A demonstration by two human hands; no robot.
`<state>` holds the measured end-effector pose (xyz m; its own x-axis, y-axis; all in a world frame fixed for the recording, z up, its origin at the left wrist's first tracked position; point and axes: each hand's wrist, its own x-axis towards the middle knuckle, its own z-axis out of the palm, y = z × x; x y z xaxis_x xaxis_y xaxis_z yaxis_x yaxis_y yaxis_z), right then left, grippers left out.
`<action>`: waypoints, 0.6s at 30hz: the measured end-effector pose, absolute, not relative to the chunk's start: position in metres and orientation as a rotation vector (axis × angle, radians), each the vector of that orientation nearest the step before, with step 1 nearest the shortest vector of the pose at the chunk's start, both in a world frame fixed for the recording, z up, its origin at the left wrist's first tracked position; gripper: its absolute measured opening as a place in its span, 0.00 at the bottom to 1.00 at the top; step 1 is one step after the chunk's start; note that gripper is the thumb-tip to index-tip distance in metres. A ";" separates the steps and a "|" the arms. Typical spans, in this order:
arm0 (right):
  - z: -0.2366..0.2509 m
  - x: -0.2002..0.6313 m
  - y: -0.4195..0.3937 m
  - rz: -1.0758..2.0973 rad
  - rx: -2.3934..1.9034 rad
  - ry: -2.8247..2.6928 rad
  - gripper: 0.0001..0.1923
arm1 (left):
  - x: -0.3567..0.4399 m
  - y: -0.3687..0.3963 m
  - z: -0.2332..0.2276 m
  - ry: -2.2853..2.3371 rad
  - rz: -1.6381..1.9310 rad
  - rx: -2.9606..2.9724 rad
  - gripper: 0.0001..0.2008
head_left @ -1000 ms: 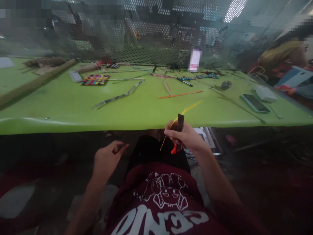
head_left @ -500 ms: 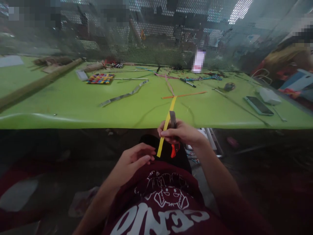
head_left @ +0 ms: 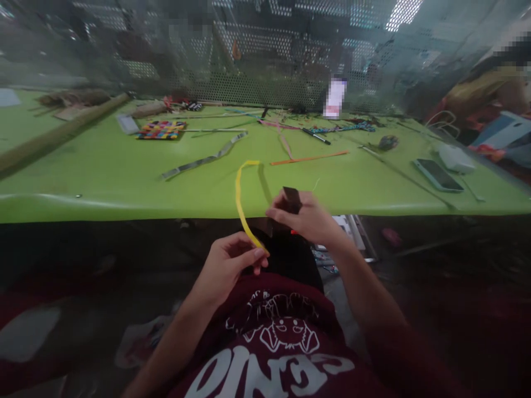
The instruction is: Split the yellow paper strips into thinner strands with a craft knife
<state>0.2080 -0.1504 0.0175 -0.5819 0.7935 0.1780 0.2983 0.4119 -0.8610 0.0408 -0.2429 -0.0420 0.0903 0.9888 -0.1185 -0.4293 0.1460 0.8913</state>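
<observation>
My left hand pinches the lower end of a narrow yellow strip between thumb and fingertips, in front of the table's edge. The strip bows upward to the left, and its far end bends over the green tabletop. Close by on the right, my right hand is closed round a dark flat tool; its kind is unclear. A bit of orange-red shows under this hand, mostly hidden. Just beyond, an orange strip and a pink strip lie on the table.
The green table holds a patterned grey strip, a colourful woven piece, a black pen, a phone and a white box. A long pole lies at left. Behind stands a perforated metal screen.
The yellow strip has passed from my right hand to my left, and its far end has swung left. My right hand still grips the dark tool, now turned, with less orange-red visible.
</observation>
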 end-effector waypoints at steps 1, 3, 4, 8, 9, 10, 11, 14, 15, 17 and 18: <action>0.016 0.211 -0.156 1.051 -0.925 -2.116 0.14 | 0.040 -0.242 -0.039 0.891 1.268 0.802 0.04; 0.012 0.214 -0.168 0.912 -0.916 -2.214 0.19 | 0.040 -0.241 -0.031 0.883 1.292 0.775 0.04; 0.009 0.215 -0.174 0.821 -0.900 -2.260 0.20 | 0.041 -0.241 -0.028 0.876 1.294 0.761 0.04; 0.002 0.214 -0.190 0.459 -0.818 -2.356 0.14 | 0.043 -0.243 -0.019 0.860 1.271 0.752 0.04; 0.001 0.213 -0.191 0.383 -0.807 -2.372 0.11 | 0.044 -0.244 -0.018 0.858 1.269 0.756 0.04; 0.001 0.212 -0.192 0.318 -0.803 -2.388 0.10 | 0.044 -0.244 -0.017 0.856 1.270 0.757 0.05; 0.001 0.211 -0.192 0.262 -0.807 -2.401 0.09 | 0.045 -0.245 -0.016 0.856 1.271 0.756 0.05; 0.000 0.209 -0.194 0.146 -0.805 -2.420 0.08 | 0.046 -0.246 -0.015 0.858 1.265 0.753 0.06; -0.001 0.209 -0.194 0.120 -0.798 -2.419 0.08 | 0.046 -0.246 -0.015 0.856 1.261 0.751 0.06; -0.003 0.207 -0.196 0.088 -0.786 -2.419 0.07 | 0.048 -0.246 -0.015 0.843 1.256 0.743 0.06; -0.003 0.207 -0.197 0.077 -0.782 -2.417 0.07 | 0.048 -0.247 -0.015 0.838 1.257 0.735 0.06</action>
<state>0.2070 -0.1967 -0.0034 -0.6526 0.5514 0.5197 0.5170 0.8255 -0.2265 0.0481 -0.2467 -0.0152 0.1031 0.9858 -0.1325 -0.5017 0.1665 0.8489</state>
